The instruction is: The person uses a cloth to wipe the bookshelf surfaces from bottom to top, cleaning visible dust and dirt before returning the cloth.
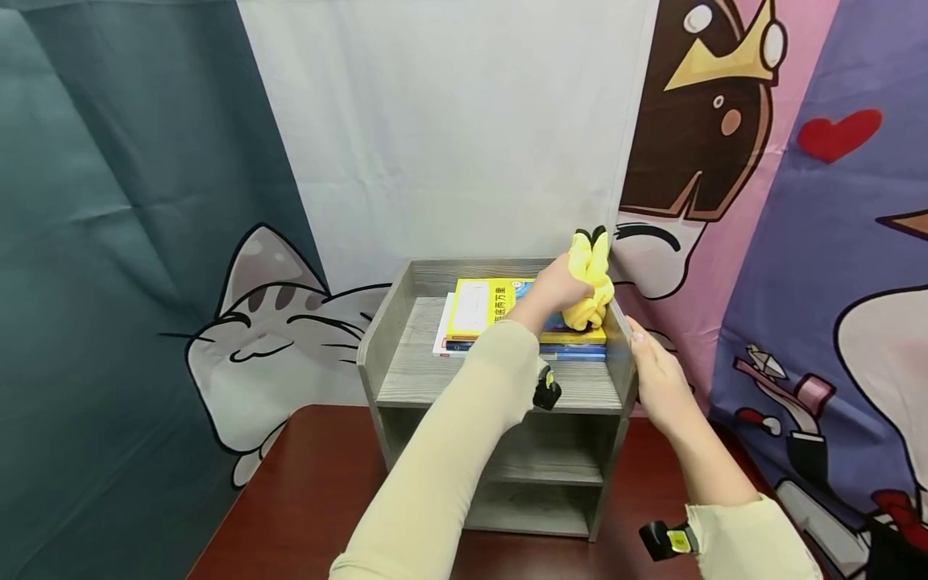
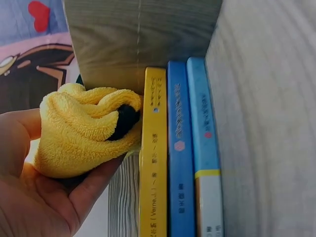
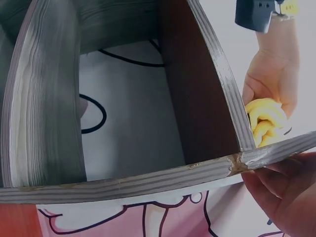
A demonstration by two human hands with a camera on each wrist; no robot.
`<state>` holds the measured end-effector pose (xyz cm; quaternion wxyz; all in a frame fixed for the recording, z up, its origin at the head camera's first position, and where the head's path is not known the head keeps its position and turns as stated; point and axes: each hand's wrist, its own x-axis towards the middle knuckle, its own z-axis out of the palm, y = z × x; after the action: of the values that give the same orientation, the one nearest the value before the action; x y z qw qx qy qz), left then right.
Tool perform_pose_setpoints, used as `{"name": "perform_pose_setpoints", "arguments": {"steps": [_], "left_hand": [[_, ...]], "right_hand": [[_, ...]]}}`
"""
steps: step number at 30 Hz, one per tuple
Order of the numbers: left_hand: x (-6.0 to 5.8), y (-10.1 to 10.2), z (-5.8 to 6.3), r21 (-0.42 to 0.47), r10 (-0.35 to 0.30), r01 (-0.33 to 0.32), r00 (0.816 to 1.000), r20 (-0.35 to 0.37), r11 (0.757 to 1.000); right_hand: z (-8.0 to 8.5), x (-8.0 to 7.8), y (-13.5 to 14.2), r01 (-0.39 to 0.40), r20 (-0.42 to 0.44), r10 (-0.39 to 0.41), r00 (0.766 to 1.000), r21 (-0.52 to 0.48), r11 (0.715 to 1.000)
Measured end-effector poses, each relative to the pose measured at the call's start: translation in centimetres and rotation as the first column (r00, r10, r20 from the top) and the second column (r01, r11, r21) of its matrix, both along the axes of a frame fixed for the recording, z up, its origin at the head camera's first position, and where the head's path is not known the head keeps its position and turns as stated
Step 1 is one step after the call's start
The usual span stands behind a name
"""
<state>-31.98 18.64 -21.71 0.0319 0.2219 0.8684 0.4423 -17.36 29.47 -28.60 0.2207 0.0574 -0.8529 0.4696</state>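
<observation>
Both hands work: our left hand bunches the yellow cloth atop the books; our right hand, fingers straight, steadies the shelf. Wiping seems underway; next, likely sweep along.

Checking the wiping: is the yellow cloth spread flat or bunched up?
Bunched up: the fluffy yellow cloth sits crumpled in the left hand, folds showing.

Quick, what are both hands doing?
Left hand: gripping the yellow cloth.
Right hand: open, resting against the shelf's side.
</observation>
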Motion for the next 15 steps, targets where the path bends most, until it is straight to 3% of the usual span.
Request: {"name": "perform_pose_setpoints", "arguments": {"steps": [8, 15], "left_hand": [[1.2, -0.2, 0.0, 0.001, 0.004, -0.004, 0.999, -0.053, 1.0], [2.3, -0.6, -0.3, 0.028, -0.002, 0.002, 1.0, -0.004, 1.0]], "right_hand": [[0.4, -0.3, 0.1, -0.02, -0.011, 0.02, 1.0, -0.02, 1.0], [0.3, -0.4, 0.1, -0.033, -0.028, 0.032, 0.999, -0.032, 0.999]]}}
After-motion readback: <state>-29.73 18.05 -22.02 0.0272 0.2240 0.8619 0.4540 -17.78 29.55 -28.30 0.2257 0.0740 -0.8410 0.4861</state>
